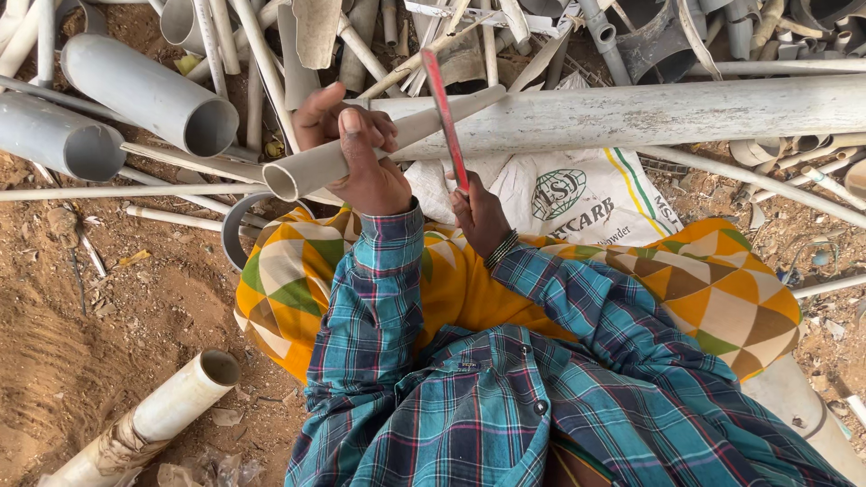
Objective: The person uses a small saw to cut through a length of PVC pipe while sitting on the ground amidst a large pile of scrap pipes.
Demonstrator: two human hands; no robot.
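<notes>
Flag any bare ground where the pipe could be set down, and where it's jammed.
Bare dirt lies at the left, between the thin white rods and the mud-streaked pipe. A smaller patch sits right of the white sack. The pipe heap along the top is packed.

Left hand (356, 149) wrapped round a narrow pipe (311, 169) lying slantwise across the lap, open end to the left; right hand (478, 216) just right of it, gripping a hacksaw blade (446, 117) that stands up across the pipe; long thick pipe (649, 113) lies crosswise behind both hands, running off right; printed sack (586, 194) on the ground under it, right of the hands; two wide pipes (144, 95) far left; short pipe (153, 419) near left on the dirt; heap of pipe offcuts (631, 36) along the far edge.
</notes>
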